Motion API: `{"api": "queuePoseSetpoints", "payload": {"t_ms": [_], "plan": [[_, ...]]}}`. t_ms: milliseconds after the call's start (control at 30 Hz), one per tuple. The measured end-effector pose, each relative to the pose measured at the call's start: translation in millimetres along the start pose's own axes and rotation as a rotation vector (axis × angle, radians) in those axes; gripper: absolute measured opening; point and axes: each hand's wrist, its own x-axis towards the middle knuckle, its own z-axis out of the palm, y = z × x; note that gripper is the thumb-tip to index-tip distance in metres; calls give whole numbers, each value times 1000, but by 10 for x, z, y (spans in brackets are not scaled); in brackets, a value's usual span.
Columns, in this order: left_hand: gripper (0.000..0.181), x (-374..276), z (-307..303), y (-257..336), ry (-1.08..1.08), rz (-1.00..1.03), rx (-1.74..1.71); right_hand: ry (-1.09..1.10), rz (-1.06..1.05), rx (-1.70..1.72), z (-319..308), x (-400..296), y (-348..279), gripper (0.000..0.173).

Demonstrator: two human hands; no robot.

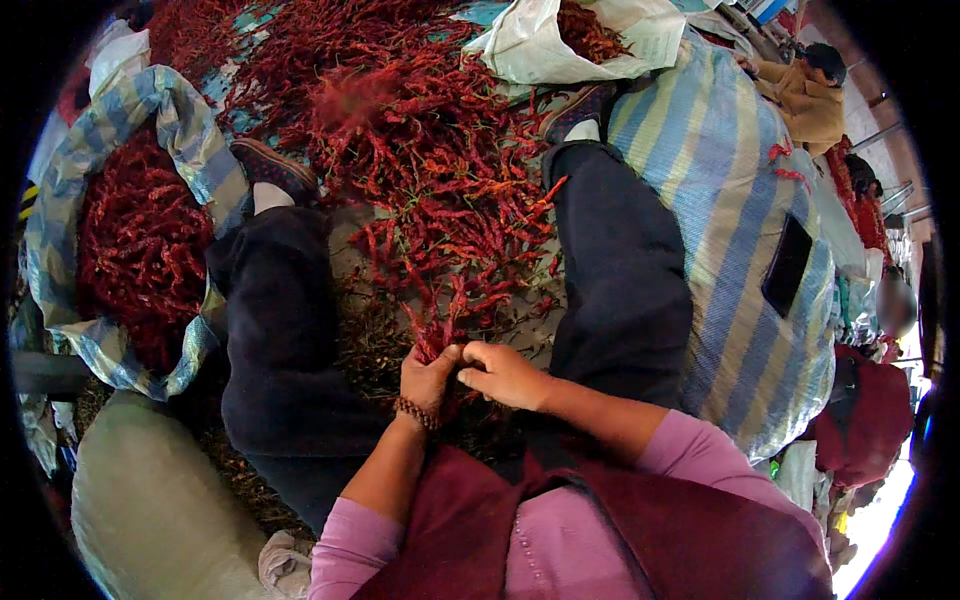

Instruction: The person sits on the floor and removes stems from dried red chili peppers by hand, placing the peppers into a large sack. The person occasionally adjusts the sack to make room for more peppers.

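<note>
My left hand [429, 381], with a beaded bracelet at the wrist, grips a small bunch of dried red chili peppers [441, 330]. Their tips point away from me, and the near ends are hidden in my fist. Close beside its thumb is my right hand [504, 373], fingers curled and thumb near the index finger; whether a stem is pinched there is too small to tell. Between my legs spreads a large heap of dried red chilies [420, 165], some with pale green stems. Its near edge reaches almost to my hands.
To the left an open blue-and-white checked woven sack [202, 161] holds chilies. A full striped sack [720, 247] at right carries a dark phone [787, 264]. A white sack [517, 45] with chilies lies ahead. Stem debris [375, 360] covers the floor. Other people [806, 97] sit at far right.
</note>
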Motion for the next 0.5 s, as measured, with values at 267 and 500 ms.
{"api": "queuePoseSetpoints", "payload": {"t_ms": [267,500], "plan": [[10,-121,17,351,208,-133,-21,-102,217,496,-119,135,-104,23],[19,-431,-487,1494,368,326,225,216,207,-458,-233,616,41,46]]}}
